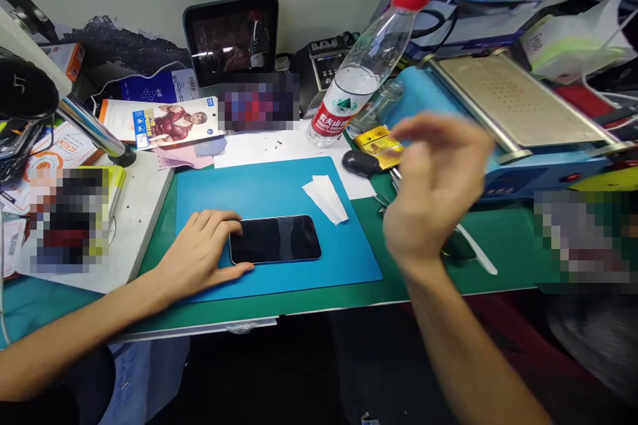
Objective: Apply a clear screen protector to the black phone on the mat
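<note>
Blue mat lies on the green desk, and it serves as the landmark. On its near half rests a phone, dark screen up, long side toward the person. The left hand lies flat at the phone's left end, fingers spread narrowly over the corner and thumb along the near edge; this looks like a pinning hold, keeping the phone from sliding on the mat. The right hand hangs in the air beyond the mat's right edge, blurred, fingers loosely curled; whether it holds anything cannot be told.

A white wipe sits on the mat's far right part, just beyond the phone and apart from it. Off the far right corner are a black mouse, a yellow packet and a tilted water bottle with a red cap. Right of the mat stands a machine with a flat metal plate. Beyond the far edge lie a printed packet and a dark tablet. Left of the mat is a white board. Metal tools lie under the raised hand, partly hidden.
</note>
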Action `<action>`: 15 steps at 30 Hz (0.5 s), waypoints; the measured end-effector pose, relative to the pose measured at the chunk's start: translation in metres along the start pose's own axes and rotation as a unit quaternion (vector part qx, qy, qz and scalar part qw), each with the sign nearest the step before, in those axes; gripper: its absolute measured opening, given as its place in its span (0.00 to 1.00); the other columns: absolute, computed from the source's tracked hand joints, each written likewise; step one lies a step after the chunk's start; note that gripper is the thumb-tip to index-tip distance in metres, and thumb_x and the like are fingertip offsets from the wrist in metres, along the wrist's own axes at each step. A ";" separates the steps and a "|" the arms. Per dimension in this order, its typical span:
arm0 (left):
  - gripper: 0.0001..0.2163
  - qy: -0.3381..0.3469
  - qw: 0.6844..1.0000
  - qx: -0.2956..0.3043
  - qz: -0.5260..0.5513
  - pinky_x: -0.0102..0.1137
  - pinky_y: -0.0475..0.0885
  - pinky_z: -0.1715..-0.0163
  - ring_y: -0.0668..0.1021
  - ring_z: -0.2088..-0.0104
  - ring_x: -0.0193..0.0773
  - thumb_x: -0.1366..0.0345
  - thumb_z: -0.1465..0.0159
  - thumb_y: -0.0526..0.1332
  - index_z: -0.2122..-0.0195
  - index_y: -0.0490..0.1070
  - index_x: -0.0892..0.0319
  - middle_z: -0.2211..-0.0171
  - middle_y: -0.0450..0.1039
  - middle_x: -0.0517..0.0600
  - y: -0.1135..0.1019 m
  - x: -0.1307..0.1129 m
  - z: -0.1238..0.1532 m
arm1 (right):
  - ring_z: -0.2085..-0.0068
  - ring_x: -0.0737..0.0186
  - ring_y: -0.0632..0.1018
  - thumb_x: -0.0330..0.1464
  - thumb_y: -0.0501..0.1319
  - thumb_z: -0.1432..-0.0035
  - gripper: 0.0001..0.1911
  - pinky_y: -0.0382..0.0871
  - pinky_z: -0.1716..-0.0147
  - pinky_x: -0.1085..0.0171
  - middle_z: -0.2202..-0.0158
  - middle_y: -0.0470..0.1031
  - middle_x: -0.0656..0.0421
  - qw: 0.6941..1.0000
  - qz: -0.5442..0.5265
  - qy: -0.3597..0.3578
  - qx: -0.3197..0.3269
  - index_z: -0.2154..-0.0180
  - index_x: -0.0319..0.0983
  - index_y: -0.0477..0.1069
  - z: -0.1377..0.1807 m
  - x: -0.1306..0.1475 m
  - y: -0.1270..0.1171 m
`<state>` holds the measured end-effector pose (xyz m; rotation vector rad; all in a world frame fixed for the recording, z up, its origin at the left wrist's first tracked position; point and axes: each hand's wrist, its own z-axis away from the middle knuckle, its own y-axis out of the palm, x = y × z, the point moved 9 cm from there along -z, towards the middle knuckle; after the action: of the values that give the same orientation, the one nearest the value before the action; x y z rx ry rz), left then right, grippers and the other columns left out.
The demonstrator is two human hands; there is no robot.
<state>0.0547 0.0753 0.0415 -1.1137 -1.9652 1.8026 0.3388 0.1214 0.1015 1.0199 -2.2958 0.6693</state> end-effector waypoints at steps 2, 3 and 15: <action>0.20 0.001 1.000 -0.002 0.000 0.45 0.71 0.50 0.78 0.47 0.52 0.46 0.26 0.62 0.46 0.68 0.57 0.43 0.77 0.59 0.000 -0.001 0.000 | 0.49 0.53 0.83 0.31 0.61 0.26 0.10 0.79 0.47 0.50 0.52 0.83 0.56 0.989 0.044 0.007 0.144 0.49 0.45 0.79 0.041 0.016 0.010; 0.20 0.002 1.000 -0.004 0.000 0.45 0.70 0.50 0.78 0.47 0.52 0.46 0.25 0.62 0.45 0.68 0.57 0.43 0.77 0.58 0.000 -0.001 0.000 | 0.52 0.55 0.84 0.29 0.62 0.28 0.10 0.79 0.49 0.53 0.55 0.84 0.58 0.982 0.050 0.000 0.180 0.51 0.46 0.81 0.058 0.022 0.011; 0.21 0.002 1.000 0.017 -0.017 0.45 0.69 0.47 0.76 0.44 0.52 0.47 0.25 0.62 0.40 0.66 0.57 0.41 0.74 0.58 0.003 -0.002 0.001 | 0.56 0.49 0.78 0.38 0.61 0.25 0.12 0.72 0.56 0.50 0.56 0.80 0.52 0.936 0.259 -0.017 0.238 0.50 0.43 0.81 0.076 -0.018 0.018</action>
<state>0.0564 0.0728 0.0395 -1.0665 -1.9312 1.8096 0.3144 0.0935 0.0301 0.6027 -2.5085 1.4861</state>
